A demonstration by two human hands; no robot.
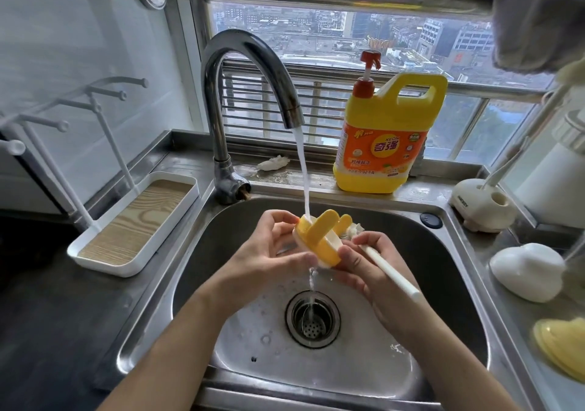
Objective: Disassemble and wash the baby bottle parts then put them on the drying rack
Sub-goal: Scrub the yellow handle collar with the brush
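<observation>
Over the steel sink (202, 287), my left hand (269, 258) grips a yellow and white bottle collar with two yellow handles (319, 239), held under the running water. My right hand (373, 265) grips the white handle of a bottle brush (392, 271), whose bristle head (354, 230) sits just behind the collar. The white drying rack (126, 220) with its pegs and wood-pattern tray stands on the counter to the left. A white bottle part (527, 271) and a yellow cap (563, 347) lie on the counter to the right.
The faucet (253, 62) arches over the sink, pouring a stream toward the drain (311, 318). A yellow dish soap jug (386, 138) stands on the back ledge beside a crumpled tissue (273, 162). A cream brush holder (481, 206) sits at the right.
</observation>
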